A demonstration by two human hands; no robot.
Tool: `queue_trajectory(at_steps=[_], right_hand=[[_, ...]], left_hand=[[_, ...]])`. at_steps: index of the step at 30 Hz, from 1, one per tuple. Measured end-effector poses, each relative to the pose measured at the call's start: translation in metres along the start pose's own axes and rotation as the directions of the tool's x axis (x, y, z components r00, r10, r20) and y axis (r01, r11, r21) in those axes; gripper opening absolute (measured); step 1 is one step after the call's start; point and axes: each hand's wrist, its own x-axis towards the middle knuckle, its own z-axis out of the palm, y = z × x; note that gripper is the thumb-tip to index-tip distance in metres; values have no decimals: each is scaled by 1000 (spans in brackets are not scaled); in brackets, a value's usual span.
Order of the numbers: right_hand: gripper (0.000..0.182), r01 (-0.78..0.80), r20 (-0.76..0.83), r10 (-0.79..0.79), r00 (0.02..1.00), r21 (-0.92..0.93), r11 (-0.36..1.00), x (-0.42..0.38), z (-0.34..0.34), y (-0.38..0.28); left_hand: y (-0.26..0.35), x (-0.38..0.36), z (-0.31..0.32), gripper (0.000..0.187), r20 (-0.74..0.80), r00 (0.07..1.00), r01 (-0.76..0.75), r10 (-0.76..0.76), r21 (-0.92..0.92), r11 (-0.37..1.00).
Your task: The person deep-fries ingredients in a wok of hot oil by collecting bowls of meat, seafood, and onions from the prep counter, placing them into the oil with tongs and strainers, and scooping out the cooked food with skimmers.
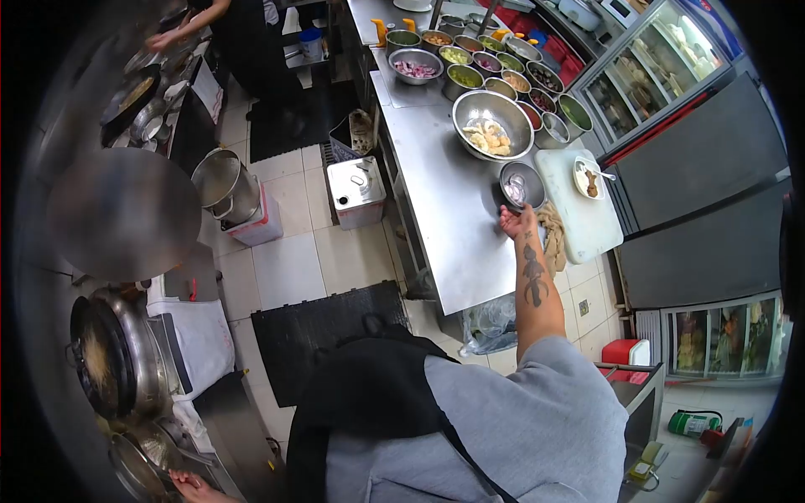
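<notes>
My right hand (pixel 517 221), at the end of a tattooed forearm, is at the near rim of a small metal bowl (pixel 534 178) holding sliced onion. The thumb lies at the rim and the other fingers curl below it. A large metal bowl (pixel 521 117) with pale yellow pieces stands just behind. Right of my hand, a tan cloth (pixel 553 239) lies against a white cutting board (pixel 579 226), which bears a white dish (pixel 580 178) with food and a spoon. At the lower left, my left hand (pixel 193 486) is loosely open beside the metal pans (pixel 138 469), holding nothing visible.
Many ingredient bowls (pixel 464 80) crowd the far steel table (pixel 457 243). On the left are a large wok (pixel 101 356), a blurred round dark shape (pixel 126 214) and a stockpot (pixel 226 184). Another person (pixel 251 50) stands at the far stove. Fridges (pixel 704 159) line the right.
</notes>
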Motion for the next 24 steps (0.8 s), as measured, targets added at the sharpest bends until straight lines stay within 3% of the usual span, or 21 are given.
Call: queue_trajectory(at_steps=[1,4,5,8,10,11,12,13,15,17,18,21,24], right_hand=[[35,4,8,-4,1000,-20,1000,4,-3,-5],[28,39,-51,-41,998,-39,998,24,-19,-1],[21,82,-158,-93,983,-73,994,27,-22,7],[15,97,27,-93,995,-310,946,-23,-10,43],[15,131,48,-122,991,-447,885,-52,13,75],[14,176,137,-124,983,-488,855,-71,31,92],[14,227,253,-111,961,-496,838,-89,51,113],[14,272,396,-65,916,-492,827,-106,72,136],[17,321,483,72,873,-678,661,-116,108,185],[17,384,554,250,794,-776,500,-143,155,242],[17,419,581,353,734,-796,437,-153,179,272],[18,467,560,452,694,-828,310,-185,249,388],[20,615,652,633,418,-716,332,-287,325,485]], left_hand=[[1,-11,19,14,32,999,8,-10,53,999],[0,-38,54,10,142,990,-12,16,-31,999],[0,-34,44,10,121,993,5,-3,-16,1000],[-3,-33,7,14,3,1000,13,-13,77,997],[-12,-54,26,17,-148,987,-24,57,218,976],[-15,-67,43,29,-344,934,38,94,357,933],[-21,-70,39,40,-289,950,-16,115,323,946],[-23,-65,31,42,-320,947,64,30,279,958],[-42,-65,6,40,-245,961,-79,128,198,977],[-44,-84,19,32,-260,958,-79,120,164,983],[-49,-87,20,24,-305,945,-84,121,133,988],[-28,-115,46,14,-361,932,8,19,74,997],[-25,-126,24,13,-326,945,33,-15,51,998]])
